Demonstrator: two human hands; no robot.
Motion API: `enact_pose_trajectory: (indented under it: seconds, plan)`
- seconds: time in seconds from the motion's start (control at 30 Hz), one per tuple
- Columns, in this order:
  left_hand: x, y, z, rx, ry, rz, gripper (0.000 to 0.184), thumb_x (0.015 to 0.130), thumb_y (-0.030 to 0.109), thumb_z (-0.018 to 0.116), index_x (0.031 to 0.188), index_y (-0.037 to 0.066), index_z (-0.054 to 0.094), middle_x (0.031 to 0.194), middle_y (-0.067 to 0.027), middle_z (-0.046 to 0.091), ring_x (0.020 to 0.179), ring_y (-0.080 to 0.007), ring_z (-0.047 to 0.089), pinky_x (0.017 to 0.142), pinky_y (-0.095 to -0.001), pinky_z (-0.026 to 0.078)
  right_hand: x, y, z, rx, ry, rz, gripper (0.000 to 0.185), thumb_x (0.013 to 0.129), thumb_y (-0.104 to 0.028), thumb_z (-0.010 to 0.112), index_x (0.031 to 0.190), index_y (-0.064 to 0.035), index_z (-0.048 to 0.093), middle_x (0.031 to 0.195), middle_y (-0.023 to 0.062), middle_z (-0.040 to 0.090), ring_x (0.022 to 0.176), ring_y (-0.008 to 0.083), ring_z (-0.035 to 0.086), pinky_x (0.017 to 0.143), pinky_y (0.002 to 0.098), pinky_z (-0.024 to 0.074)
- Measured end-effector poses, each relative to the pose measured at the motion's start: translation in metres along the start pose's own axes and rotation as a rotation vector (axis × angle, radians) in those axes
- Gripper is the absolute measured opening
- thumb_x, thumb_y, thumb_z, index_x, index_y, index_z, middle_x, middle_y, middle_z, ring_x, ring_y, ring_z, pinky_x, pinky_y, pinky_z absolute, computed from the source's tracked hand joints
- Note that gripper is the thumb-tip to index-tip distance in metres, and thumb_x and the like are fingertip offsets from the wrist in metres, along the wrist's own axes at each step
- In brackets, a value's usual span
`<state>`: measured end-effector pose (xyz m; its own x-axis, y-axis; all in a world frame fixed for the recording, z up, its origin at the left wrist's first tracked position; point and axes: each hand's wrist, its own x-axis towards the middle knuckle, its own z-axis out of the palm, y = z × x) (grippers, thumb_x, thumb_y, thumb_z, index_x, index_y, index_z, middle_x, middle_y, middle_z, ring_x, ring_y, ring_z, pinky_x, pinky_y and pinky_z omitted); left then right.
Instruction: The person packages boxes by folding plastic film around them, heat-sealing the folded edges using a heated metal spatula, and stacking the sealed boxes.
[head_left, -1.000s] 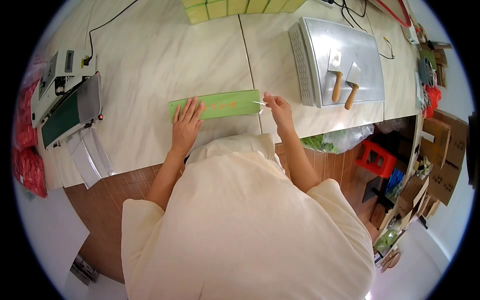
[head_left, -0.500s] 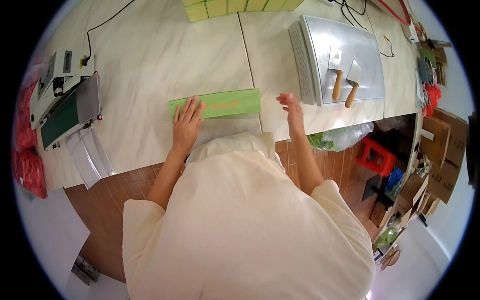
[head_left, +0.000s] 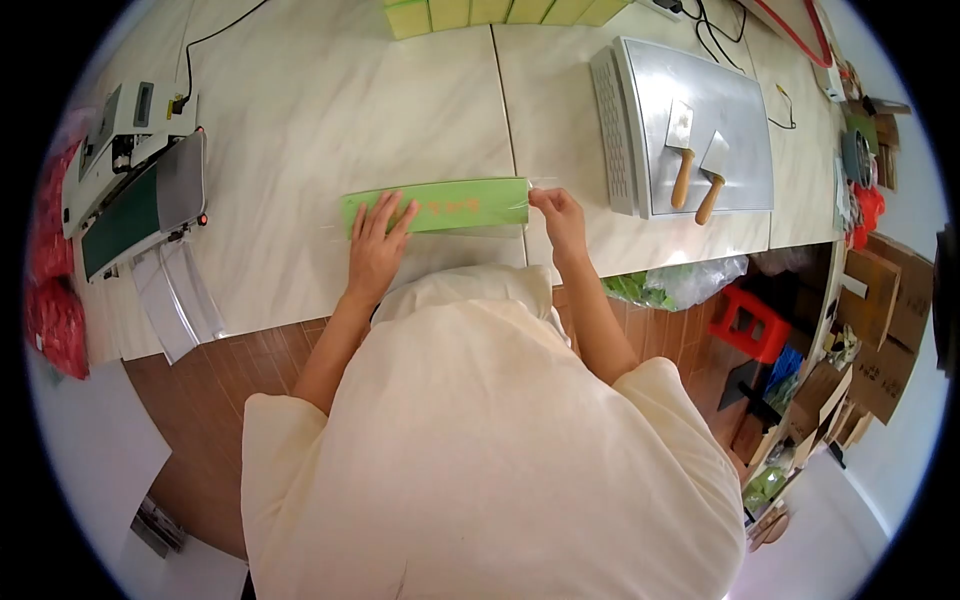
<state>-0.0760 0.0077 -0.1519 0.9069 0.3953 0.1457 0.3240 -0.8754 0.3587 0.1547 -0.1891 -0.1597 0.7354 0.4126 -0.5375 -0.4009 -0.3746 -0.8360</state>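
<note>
A long green box with orange lettering lies flat on the marbled table, close to its front edge. Clear plastic film shows faintly around it and sticks out past its right end. My left hand rests on the left part of the box, fingers stretched and spread. At the right end, my right hand has thumb and fingers pinched together on what looks like the edge of that film.
On the right, a metal-topped machine carries two wooden-handled scrapers. A sealing device stands at the left. Several green boxes line the back. A red stool and cardboard boxes are at the lower right.
My right hand has moved left to the box's right end and closed from open fingers into a pinch. My left hand stays on the box. The whole view has shifted slightly.
</note>
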Motion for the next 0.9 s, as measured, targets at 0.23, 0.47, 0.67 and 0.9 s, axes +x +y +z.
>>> enact_pose_trajectory:
  seconds: [0.23,0.47,0.67,0.9]
  plan:
    - [-0.003,-0.003,0.006,0.006,0.015,-0.014,0.051,0.085,0.010,0.063,0.135,0.021,0.057,0.140,-0.0045,0.051,0.134,-0.0226,0.044,0.112,-0.0487,0.032,0.002,0.016,-0.012,0.068,-0.012,-0.155,0.017,0.095,-0.018,0.062,0.096,-0.0009,0.064,0.100,0.0080,0.070,0.097,0.0151,0.062,0.092,0.0294,0.0451]
    - [0.007,0.005,-0.019,-0.039,0.011,-0.008,0.054,0.083,0.016,0.069,0.135,0.021,0.054,0.140,-0.0027,0.050,0.130,-0.0214,0.046,0.108,-0.0451,0.036,-0.024,-0.015,-0.022,-0.693,-0.215,-0.622,0.031,0.080,-0.018,0.078,0.103,-0.0056,0.062,0.113,0.0090,0.064,0.108,0.0293,0.057,0.092,0.0444,0.0440]
    - [0.014,0.002,-0.032,-0.123,-0.080,-0.010,0.057,0.078,0.024,0.075,0.130,0.016,0.055,0.134,-0.0026,0.052,0.122,-0.0224,0.049,0.101,-0.0417,0.039,-0.036,-0.025,-0.033,-0.994,-0.200,-0.854,0.017,0.075,-0.009,0.077,0.085,-0.0058,0.063,0.119,0.0093,0.060,0.107,0.0328,0.056,0.091,0.0442,0.0429]
    - [0.022,-0.004,-0.035,-0.104,-0.150,0.023,0.060,0.076,0.033,0.075,0.129,0.014,0.054,0.131,-0.0030,0.053,0.119,-0.0233,0.050,0.101,-0.0416,0.038,-0.045,-0.024,-0.035,-1.070,-0.054,-1.140,0.015,0.073,-0.007,0.075,0.085,-0.0070,0.066,0.123,0.0110,0.057,0.111,0.0341,0.053,0.091,0.0467,0.0434]
